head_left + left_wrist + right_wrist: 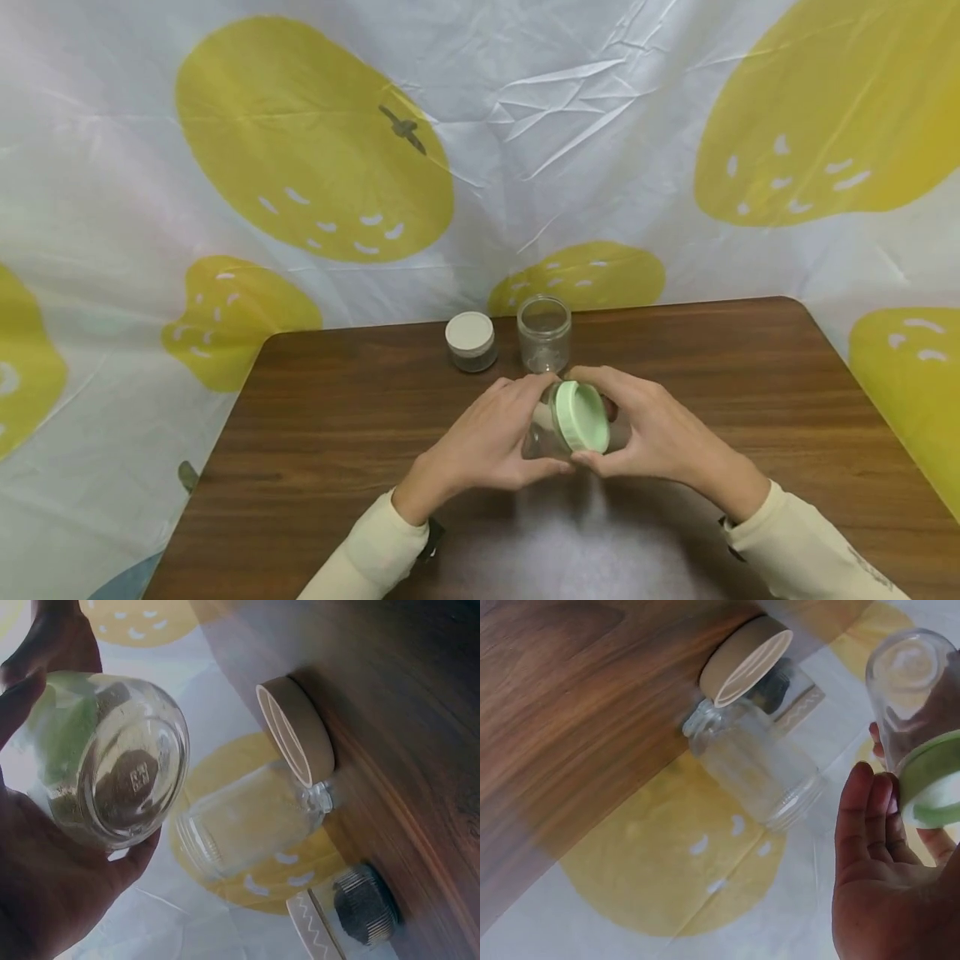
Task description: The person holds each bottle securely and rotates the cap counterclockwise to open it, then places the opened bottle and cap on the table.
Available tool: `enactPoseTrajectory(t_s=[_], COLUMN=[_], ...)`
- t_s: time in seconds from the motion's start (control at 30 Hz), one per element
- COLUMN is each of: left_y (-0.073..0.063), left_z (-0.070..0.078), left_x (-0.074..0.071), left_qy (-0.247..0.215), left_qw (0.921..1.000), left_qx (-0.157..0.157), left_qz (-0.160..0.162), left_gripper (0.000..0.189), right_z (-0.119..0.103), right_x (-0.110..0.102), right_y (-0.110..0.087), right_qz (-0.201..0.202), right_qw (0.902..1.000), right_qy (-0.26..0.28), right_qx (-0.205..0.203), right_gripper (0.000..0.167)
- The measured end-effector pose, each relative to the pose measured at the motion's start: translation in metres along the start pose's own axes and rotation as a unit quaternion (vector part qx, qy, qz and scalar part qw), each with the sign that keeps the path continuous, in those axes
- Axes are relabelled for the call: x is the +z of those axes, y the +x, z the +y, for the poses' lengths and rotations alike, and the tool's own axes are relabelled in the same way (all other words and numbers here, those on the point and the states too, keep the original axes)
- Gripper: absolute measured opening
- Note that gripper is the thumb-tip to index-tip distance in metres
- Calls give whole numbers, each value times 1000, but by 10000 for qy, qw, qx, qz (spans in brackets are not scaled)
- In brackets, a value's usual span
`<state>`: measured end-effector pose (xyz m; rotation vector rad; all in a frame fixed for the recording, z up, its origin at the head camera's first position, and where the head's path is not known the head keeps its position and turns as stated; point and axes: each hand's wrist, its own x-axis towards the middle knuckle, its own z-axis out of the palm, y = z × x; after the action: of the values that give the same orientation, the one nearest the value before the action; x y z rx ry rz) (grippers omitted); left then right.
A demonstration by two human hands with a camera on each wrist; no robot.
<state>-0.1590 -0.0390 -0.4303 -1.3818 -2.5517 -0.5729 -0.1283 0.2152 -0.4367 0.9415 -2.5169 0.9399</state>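
Observation:
My left hand (491,437) holds a clear jar (139,769), which is tilted on its side with its base toward the left wrist camera. On the jar's mouth sits a light green lid (583,418), facing right. The fingers and thumb of my right hand (660,433) curl round the rim of this lid. Just beyond the hands, an uncovered clear jar (544,337) stands upright on the table. A tan lid (300,731) rests on edge in front of it in both wrist views; the hands hide it in the head view.
A small jar with a white lid (470,333) and dark contents stands left of the uncovered jar, near the back edge of the brown wooden table (337,433). Behind the table hangs a white cloth (525,167) with yellow fruit prints.

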Motion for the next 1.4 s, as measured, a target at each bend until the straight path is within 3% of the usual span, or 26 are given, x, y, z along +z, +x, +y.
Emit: enactPoseTrajectory(t_s=[0.43, 0.57, 0.8, 1.07, 1.23, 1.4], left_y=[-2, 0, 4, 2, 2, 3], left_z=[1, 2, 2, 5, 5, 6], left_x=[1, 2, 2, 6, 9, 10], left_qy=[158, 293, 538, 771, 884, 1058], left_qw=[9998, 9988, 9953, 9934, 9929, 9911], left_qx=[-56, -91, -92, -100, -79, -15], left_qz=[103, 384, 803, 842, 797, 805], left_gripper=[96, 94, 95, 94, 92, 94], right_z=[-4, -10, -22, -33, -38, -38], right_x=[-7, -6, -2, -3, -1, 1], right_y=[-3, -3, -1, 6, 9, 10], right_qz=[-291, -123, 249, 227, -17, 36], right_qw=[9992, 9964, 9843, 9695, 9660, 9716], right_qy=[-257, -683, -800, -783, -697, -675], right_qx=[-18, 479, 1553, 2313, 2490, 2269], right_gripper=[89, 80, 40, 51, 54, 48])
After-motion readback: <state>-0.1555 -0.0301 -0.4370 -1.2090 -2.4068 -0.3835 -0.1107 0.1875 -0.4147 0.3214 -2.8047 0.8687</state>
